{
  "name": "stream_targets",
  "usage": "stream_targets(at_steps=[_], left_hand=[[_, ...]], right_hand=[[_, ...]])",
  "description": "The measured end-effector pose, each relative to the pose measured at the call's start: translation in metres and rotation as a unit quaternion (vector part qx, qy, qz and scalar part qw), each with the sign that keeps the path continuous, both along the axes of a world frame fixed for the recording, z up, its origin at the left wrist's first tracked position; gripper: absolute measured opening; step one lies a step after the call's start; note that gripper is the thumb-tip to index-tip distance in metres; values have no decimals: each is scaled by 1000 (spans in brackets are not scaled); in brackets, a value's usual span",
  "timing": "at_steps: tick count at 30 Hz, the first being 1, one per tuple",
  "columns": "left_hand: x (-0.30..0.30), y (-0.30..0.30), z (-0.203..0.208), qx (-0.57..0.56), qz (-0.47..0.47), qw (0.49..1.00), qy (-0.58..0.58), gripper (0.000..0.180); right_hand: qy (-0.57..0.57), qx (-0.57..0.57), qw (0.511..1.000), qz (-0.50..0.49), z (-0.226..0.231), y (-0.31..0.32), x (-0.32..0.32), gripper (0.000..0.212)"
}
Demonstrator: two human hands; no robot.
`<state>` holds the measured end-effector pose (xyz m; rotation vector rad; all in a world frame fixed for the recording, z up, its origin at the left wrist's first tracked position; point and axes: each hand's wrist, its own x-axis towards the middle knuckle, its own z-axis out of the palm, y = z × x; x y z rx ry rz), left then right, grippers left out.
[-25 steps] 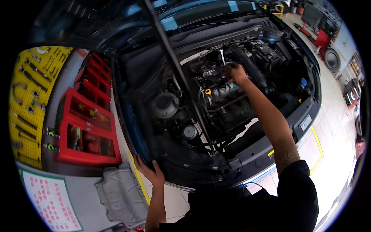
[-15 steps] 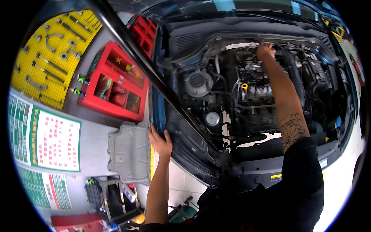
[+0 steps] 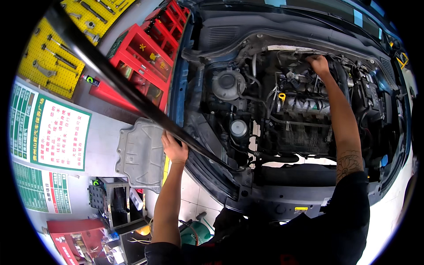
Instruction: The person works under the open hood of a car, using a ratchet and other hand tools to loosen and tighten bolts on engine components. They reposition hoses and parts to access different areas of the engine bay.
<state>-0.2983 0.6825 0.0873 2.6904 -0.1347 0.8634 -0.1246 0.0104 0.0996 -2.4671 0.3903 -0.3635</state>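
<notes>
The car's engine bay [image 3: 304,126] lies open in front of me. Deep at its rear, behind the engine's top, my right hand [image 3: 319,66] is closed, fingers curled downward among dark parts; what they grip is hidden. My left hand [image 3: 175,151] rests at the outer edge of the blue fender [image 3: 176,101] with its fingers stretched out, holding nothing. Just past its fingertips runs the black hood prop rod [image 3: 141,106]. A yellow dipstick handle [image 3: 282,96] stands up at the left side of the engine.
Left of the car are a moulded grey panel [image 3: 140,154], a red cabinet [image 3: 143,55] and a yellow tool board [image 3: 55,57]. A tool cart [image 3: 119,198] and a green container [image 3: 196,234] stand lower left. A round reservoir [image 3: 228,82] and the battery [image 3: 367,93] flank the engine.
My right hand has come slightly nearer and stays at the engine's rear. The left hand remains on the fender edge, its fingers now closer to the prop rod. The view has shifted.
</notes>
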Motion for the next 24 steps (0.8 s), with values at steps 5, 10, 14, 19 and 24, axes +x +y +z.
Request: stream_targets(at_steps=[5,10,14,19,24], left_hand=[[11,1,-4,2,-9,1000,-2,71],[6,2,-4,5,-4,1000,-10,67],[0,13,-9,56,-15,996,-62,65],[8,2,-7,26,-14,999,-36,68],[6,2,-3,17,-17,1000,-10,69]], right_hand=[[26,103,960,259,10,-57,-23,27],[359,78,929,-52,75,-14,-61,37],[376,264,884,-91,71,-27,-73,30],[437,259,860,-49,47,-68,-43,19],[566,167,806,41,51,-100,-14,19]])
